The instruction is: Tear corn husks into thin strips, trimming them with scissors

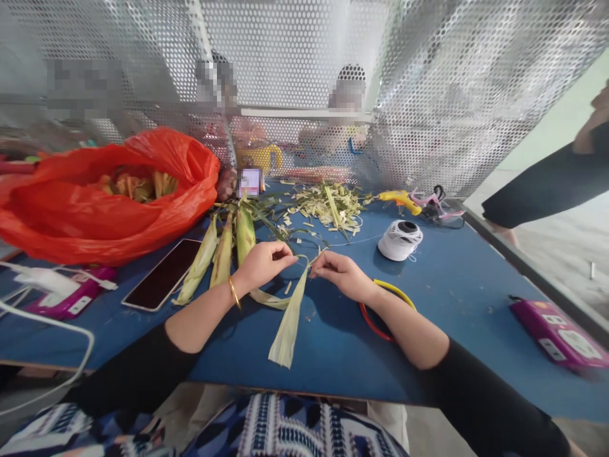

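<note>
The left hand (267, 263) is pinching, fingertips drawn together, a thin end at the narrow top of a pale green, fan-shaped strip of corn husk (290, 324); the right hand (340, 273) is pinching narrowly at the same top. The strip is lying or hanging over the middle of the blue, flat-topped desk (457, 317), its wide end pointing toward the near edge. What is crossing at the neck is too small to tell. Both hands should probably be gripping close to the neck and pulling evenly, since a sharp tug could be splitting the husk. The white, dark-cored spool of thread (394, 246) is standing toward the right edge, apart from the right hand.
</note>
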Action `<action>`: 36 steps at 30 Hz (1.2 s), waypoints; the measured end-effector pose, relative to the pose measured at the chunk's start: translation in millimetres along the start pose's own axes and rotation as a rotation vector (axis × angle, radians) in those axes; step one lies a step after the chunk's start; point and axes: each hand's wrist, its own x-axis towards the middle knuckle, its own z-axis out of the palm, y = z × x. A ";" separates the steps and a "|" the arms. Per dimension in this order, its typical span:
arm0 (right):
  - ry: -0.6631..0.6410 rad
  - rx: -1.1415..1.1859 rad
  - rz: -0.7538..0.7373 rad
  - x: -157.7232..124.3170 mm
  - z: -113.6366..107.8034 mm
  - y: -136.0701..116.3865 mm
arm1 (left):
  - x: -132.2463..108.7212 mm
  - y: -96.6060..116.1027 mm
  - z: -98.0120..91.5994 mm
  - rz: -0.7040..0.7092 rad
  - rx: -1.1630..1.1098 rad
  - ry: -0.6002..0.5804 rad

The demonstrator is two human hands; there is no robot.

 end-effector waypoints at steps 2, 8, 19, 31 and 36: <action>0.011 -0.057 -0.004 0.2 1.5 -0.1 | 0.3 0.2 1.3 0.014 -0.089 0.011; 0.027 -0.206 0.011 0.6 3.5 -1.3 | -1.3 5.2 10.6 -0.225 -0.573 -0.097; -0.017 -0.311 0.035 1.6 4.9 -6.3 | 2.3 -3.5 19.6 -0.276 -0.492 -0.092; 0.002 -0.386 0.048 0.8 8.0 -3.7 | 1.0 -4.9 23.7 -0.228 -0.355 -0.024; 0.032 -0.227 0.110 1.5 8.3 -2.3 | -0.8 -1.9 19.4 -0.310 -0.431 -0.048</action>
